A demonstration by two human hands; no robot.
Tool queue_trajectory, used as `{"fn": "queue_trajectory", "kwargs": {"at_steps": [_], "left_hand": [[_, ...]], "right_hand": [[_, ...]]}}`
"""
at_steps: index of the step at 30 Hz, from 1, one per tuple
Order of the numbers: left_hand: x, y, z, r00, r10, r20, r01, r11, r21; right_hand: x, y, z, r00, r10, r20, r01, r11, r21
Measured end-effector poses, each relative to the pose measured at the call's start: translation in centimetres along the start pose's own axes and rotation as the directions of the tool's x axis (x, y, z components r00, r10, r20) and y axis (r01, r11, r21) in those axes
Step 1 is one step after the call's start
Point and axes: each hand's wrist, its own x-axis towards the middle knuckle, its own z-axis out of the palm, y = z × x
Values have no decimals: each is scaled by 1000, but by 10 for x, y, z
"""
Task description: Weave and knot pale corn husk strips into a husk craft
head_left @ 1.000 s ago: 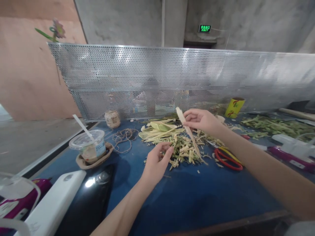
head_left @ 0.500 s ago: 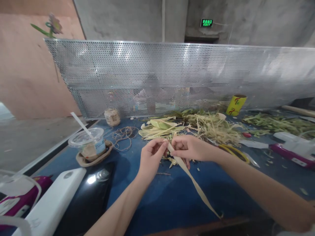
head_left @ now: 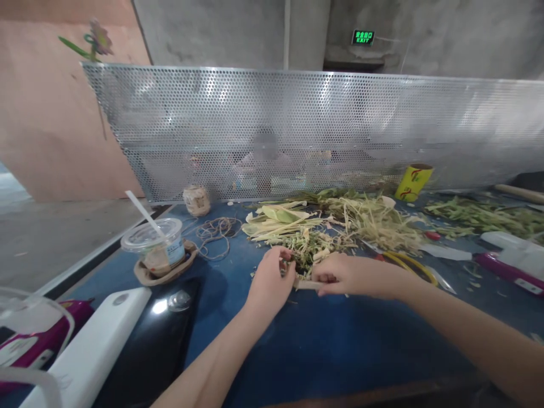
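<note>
A narrow pale strip of corn husk (head_left: pixel 306 285) runs between my two hands, low over the blue table. My right hand (head_left: pixel 340 274) is closed on its right part, with the fingers curled under. At the strip's left end my left hand (head_left: pixel 275 276) is closed, thumb and fingertips pinched against it; the exact grip is partly hidden. Just beyond my fingers lies a heap of small husk scraps (head_left: pixel 293 243). Behind that are whole corn husks (head_left: pixel 278 218) and a pile of shredded, drier husk (head_left: pixel 374 221).
To the left are a lidded cup (head_left: pixel 159 249) with a straw, tangled twine (head_left: pixel 216 232), a black glossy panel (head_left: pixel 148 345) and a white slab (head_left: pixel 91 345). Yellow-handled scissors (head_left: pixel 412 266) and a magenta device (head_left: pixel 508 272) lie right. A perforated metal screen (head_left: pixel 272 113) stands behind, a person beyond.
Both hands have moved down and nearer the table. The strip, whose long tail hung toward the table's front edge, now shows only as a short length between my hands.
</note>
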Motion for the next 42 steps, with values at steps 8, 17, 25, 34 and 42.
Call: {"fn": "queue_trajectory", "kwargs": {"at_steps": [8,17,25,34,42], "left_hand": [[-5,5,-2,964,159,212,-256,766,590],[-10,4,-3,949,185,255,-312,665,678],[-10,4,-2,923,196,331,-375,655,656],[-12,7,-3,920,181,347,-377,648,661],[-11,8,-5,930,188,314,-357,663,658]], "right_hand": [[58,46,-42,945,101,-311,-184,950,-251],[135,101,-65,975,120,-187,-167,950,-263],[141,122,-72,991,118,-61,-127,973,-192],[148,135,-57,981,128,-144,-165,945,-283],[122,117,-77,919,123,-374,-141,990,-20]]}}
